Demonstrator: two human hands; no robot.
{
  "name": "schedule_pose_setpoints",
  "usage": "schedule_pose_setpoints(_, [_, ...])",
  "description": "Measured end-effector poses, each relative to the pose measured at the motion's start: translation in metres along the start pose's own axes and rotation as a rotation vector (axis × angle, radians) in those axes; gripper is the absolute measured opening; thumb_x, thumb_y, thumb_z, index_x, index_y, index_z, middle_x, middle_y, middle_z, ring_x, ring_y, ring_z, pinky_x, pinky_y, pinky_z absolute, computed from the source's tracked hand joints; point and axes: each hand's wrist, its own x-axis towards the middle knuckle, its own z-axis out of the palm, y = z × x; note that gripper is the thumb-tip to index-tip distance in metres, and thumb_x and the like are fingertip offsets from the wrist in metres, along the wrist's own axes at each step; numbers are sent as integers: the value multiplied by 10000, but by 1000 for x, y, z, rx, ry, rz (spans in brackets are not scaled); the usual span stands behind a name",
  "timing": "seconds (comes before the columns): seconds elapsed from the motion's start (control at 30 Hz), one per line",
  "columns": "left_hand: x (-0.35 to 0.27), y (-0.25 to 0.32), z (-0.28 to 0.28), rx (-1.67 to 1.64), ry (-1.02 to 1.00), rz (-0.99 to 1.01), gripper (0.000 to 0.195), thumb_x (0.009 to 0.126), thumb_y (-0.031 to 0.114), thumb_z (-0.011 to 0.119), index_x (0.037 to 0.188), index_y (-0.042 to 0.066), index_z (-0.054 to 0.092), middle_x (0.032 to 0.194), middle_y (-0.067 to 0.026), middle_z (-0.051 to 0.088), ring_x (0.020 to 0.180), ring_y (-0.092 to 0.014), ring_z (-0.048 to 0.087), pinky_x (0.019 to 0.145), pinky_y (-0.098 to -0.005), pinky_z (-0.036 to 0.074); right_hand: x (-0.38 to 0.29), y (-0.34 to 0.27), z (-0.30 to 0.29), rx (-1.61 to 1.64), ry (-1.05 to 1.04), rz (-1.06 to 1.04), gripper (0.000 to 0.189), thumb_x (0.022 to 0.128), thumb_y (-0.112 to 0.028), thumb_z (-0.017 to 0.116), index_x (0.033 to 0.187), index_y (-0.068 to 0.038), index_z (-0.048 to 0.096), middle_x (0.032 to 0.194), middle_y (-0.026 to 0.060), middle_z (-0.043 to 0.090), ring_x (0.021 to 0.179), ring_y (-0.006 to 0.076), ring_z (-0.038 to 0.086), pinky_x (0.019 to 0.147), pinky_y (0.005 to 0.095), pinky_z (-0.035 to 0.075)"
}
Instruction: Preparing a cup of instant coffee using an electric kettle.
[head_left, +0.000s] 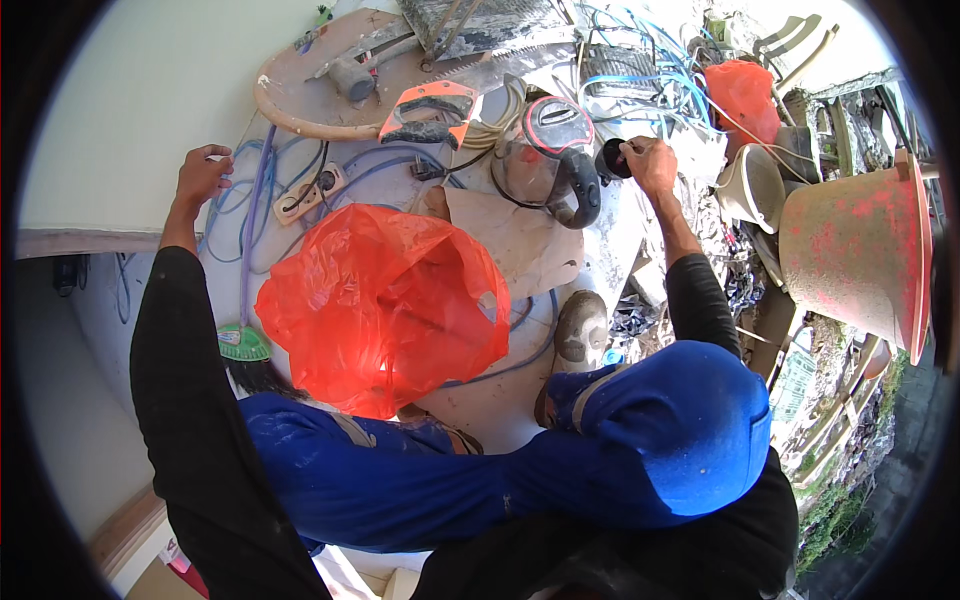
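Observation:
My right hand (651, 166) grips the rim of a small dark cup-like thing (612, 160), tilted beside an electric glass kettle (521, 176). The kettle has a black handle and a red-ringed lid. What the cup holds cannot be seen. On the other side, my left hand (202, 174) is raised near the white wall, fingers loosely bent and apart, with nothing in it. Below it, a purple broom handle (256, 225) leans over blue hose. An open orange plastic bag (375, 300) lies between my feet, in front of a brown paper piece (517, 240).
A handsaw (427, 112) and a hammer (352, 79) rest on a tan basin (300, 82). A power strip (309, 193) with plugged cables lies at left. Tangled blue hose (637, 82) spreads behind. Buckets (847, 247) and rubble stand at right.

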Motion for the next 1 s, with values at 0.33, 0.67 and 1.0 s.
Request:
schedule_pose_setpoints(0.33, [2,0,0,1,-7,3,341,925,175,670,1248,65,688,913,-63,730,672,-122,681,554,-244,501,5,0,0,-24,-104,8,215,862,-325,737,953,-152,827,871,137,773,797,338,749,764,412,584])
schedule_pose_setpoints(0.67, [3,0,1,5,-4,-2,351,923,165,662,1257,62,689,929,-74,739,670,-133,689,557,-251,506,3,0,2,-43,69,49,242,853,-321,745,956,-114,817,862,153,766,780,354,745,758,411,582])
schedule_pose_setpoints(1.0, [4,1,1,3,-11,3,336,930,171,663,1248,65,686,920,-69,736,678,-132,692,560,-250,505,3,-1,1,-24,-14,5,223,856,-308,735,947,-122,821,867,138,775,777,329,747,763,405,588])
